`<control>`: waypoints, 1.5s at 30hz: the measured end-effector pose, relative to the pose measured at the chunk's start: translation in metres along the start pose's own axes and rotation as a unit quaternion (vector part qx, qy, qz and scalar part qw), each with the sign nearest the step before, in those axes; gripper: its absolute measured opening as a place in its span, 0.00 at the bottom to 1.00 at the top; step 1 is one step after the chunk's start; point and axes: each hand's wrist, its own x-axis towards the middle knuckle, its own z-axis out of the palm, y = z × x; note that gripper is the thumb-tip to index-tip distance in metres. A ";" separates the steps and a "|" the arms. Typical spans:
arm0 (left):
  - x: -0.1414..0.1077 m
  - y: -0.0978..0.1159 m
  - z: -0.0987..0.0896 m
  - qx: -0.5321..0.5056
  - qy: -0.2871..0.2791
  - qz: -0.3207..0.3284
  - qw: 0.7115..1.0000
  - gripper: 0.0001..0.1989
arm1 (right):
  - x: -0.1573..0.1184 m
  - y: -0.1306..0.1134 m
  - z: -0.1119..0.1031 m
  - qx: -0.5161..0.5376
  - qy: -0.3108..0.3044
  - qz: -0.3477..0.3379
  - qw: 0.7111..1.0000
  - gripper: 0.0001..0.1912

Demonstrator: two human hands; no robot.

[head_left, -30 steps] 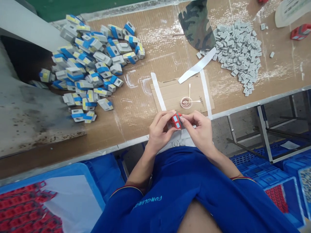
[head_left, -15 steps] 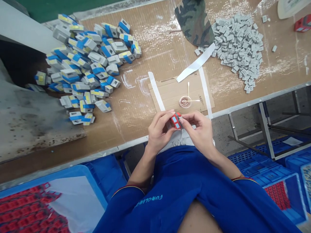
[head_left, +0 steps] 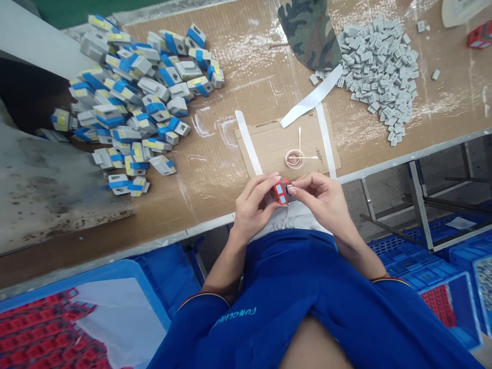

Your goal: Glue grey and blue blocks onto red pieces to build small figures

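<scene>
Between my hands, at the table's near edge, is a small red toy vehicle body [head_left: 281,192] with pale blue windows and a grey strip. My left hand [head_left: 254,204] is closed around its left side. The fingertips of my right hand [head_left: 322,198] pinch a small light grey piece [head_left: 290,189] against the body's right end; the fingers partly hide it. Just beyond my hands, a small round pot [head_left: 294,159] stands on a taped cardboard sheet [head_left: 267,138]. One cotton swab [head_left: 300,138] sticks up from the pot and another lies across it.
A heap of grey, blue and yellow toy bodies [head_left: 154,107] covers the left of the table. Small grey pieces [head_left: 378,66] are piled at the right, beside a camouflage cloth [head_left: 311,36]. Blue crates [head_left: 144,297] with red parts stand below the table, near metal legs [head_left: 421,205].
My right hand has drawn slightly to the right, and the small grey piece in its fingertips shows at the body's right end. My left hand keeps its hold on the red body.
</scene>
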 end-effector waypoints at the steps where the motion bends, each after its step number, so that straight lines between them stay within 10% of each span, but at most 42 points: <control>1: 0.000 0.000 0.000 -0.001 0.002 0.000 1.000 0.28 | 0.001 0.000 0.001 -0.001 0.000 -0.003 1.000 0.18; 19: -0.003 -0.004 -0.005 -0.024 -0.022 -0.030 0.999 0.29 | -0.011 0.006 0.008 -0.141 0.022 -0.104 0.984 0.09; 34: 0.001 -0.002 -0.013 -0.093 -0.099 -0.001 0.991 0.27 | 0.025 -0.003 -0.023 0.024 -0.246 0.104 0.963 0.27; 45: 0.007 0.000 -0.015 -0.046 -0.105 0.042 0.993 0.28 | 0.014 0.004 -0.026 -0.034 -0.209 0.062 0.975 0.19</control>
